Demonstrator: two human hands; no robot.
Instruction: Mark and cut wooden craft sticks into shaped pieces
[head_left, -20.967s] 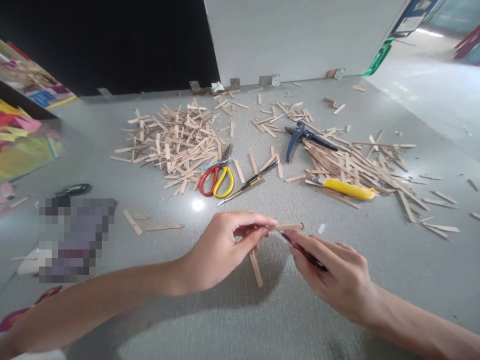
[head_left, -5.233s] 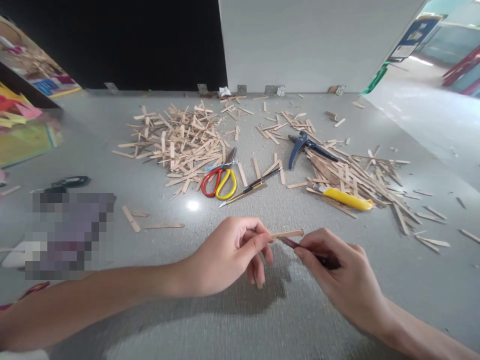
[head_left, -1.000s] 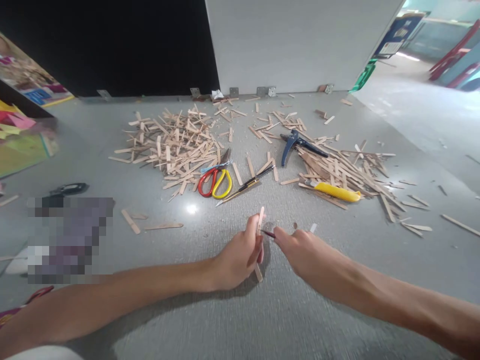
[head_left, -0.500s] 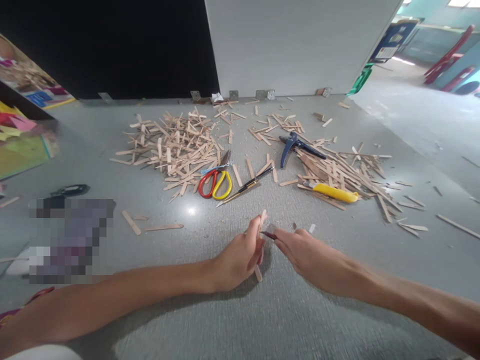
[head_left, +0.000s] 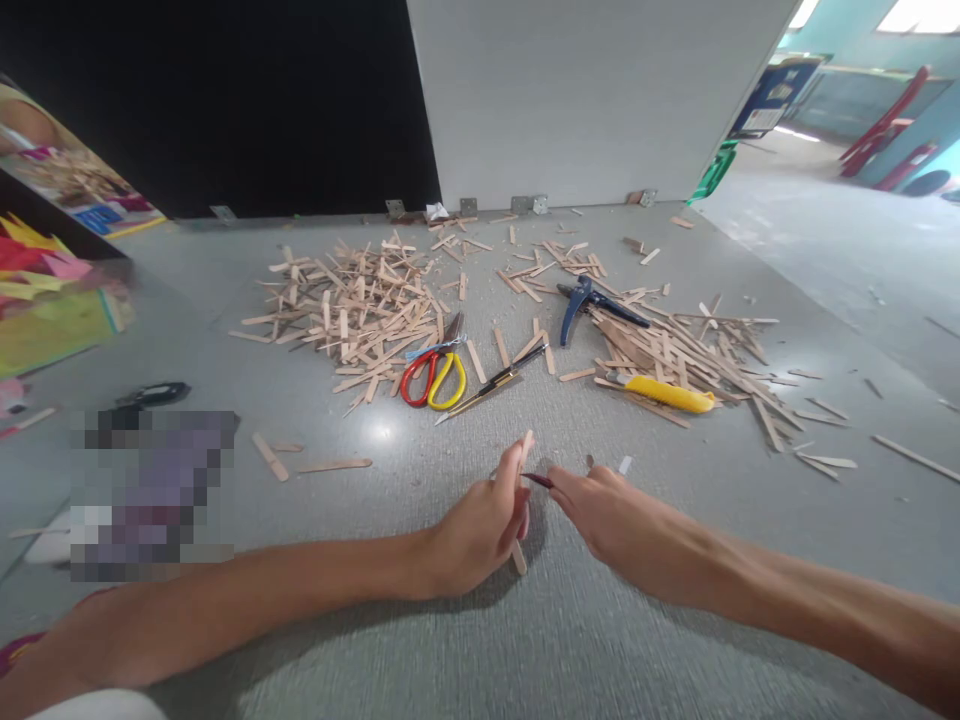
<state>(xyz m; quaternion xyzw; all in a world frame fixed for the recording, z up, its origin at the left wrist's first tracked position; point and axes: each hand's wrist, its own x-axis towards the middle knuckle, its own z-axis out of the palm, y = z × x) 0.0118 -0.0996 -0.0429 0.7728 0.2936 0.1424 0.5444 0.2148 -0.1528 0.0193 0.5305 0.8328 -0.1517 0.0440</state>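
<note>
Pinching a pale, flat wooden stick (head_left: 527, 442) so its end juts past the forefinger, the left hand (head_left: 480, 532) sits above the grey textured surface (head_left: 420, 660). The right hand (head_left: 600, 505) grips a slim, dark, pointed tool (head_left: 538, 481), its tip close beside the stick — contact is too small to confirm. Pressing too hard could skid the tip into the left hand — or split the thin wood along its grain.
</note>
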